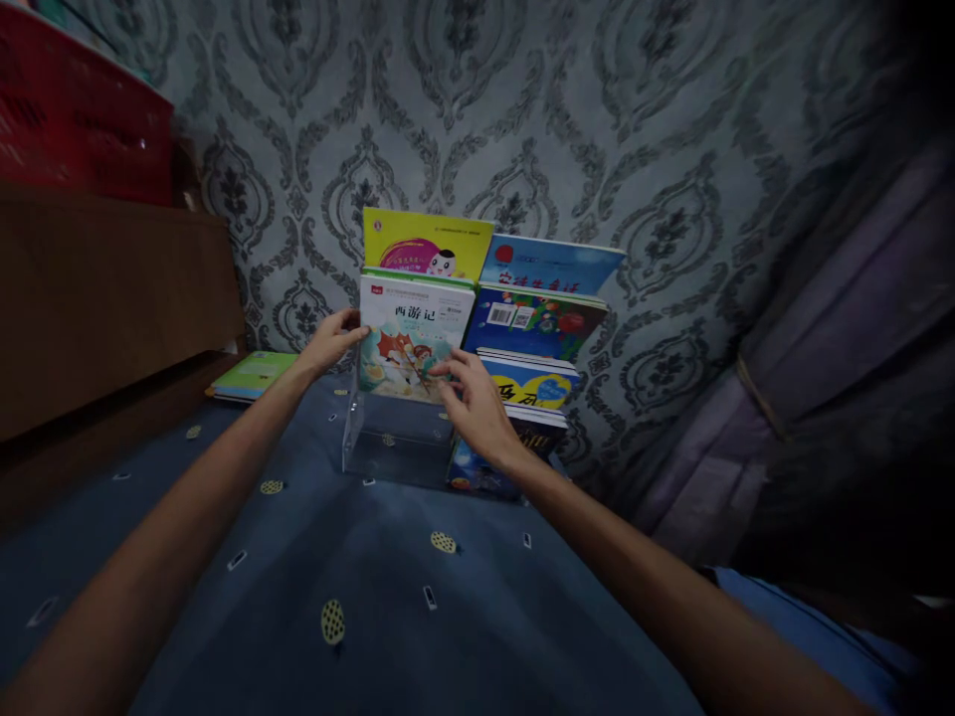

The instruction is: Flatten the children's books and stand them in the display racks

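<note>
A white picture book [407, 343] with a cartoon figure on its cover stands upright in a clear acrylic rack [350, 428]. My left hand [333, 340] pinches its left edge, thumb on the front and fingers partly hidden behind. At its lower right, my right hand [476, 403] rests bent, slightly parted fingertips on the cover. Behind the white book rises a yellow book [425, 237]. To the right, in stepped rows, are a light blue book [556, 261], a dark blue book [552, 326], blue-and-yellow books [556, 390] and dark books [477, 469] partly behind my right hand.
Green-covered books [258, 370] lie flat at the left on the dark blue patterned cloth [388, 597]. Beyond them stands a wooden cabinet [111, 298] with a red basket [90, 109] on top. Patterned wallpaper [448, 99] backs the rack, and a tied purple curtain [791, 358] hangs at the right.
</note>
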`<state>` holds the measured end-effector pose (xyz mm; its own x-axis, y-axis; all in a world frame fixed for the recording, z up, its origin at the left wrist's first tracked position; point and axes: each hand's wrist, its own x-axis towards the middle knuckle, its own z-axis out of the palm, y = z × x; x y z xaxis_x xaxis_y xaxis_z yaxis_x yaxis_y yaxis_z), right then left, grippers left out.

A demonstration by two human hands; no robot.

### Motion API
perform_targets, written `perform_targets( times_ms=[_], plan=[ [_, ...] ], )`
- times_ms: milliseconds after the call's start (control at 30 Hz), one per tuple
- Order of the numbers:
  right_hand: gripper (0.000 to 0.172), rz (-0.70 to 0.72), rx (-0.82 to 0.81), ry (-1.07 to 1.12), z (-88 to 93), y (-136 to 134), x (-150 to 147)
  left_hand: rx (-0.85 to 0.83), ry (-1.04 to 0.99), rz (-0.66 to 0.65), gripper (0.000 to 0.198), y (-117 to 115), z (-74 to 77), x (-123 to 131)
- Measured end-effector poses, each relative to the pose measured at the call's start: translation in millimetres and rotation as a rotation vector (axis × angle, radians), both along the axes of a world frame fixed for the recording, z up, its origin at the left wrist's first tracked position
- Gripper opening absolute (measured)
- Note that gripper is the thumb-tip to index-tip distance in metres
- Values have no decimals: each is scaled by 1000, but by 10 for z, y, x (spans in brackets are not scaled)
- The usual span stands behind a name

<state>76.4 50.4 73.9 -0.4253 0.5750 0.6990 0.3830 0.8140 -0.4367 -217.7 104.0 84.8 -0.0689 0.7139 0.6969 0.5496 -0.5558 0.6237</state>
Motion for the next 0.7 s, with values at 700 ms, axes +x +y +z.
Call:
perform_targets(
  times_ms=[700],
  plan=[
    [27,133,-339,-230,-1899,-906,89,-535,543,862,35,-571,-1252,-987]
  ],
)
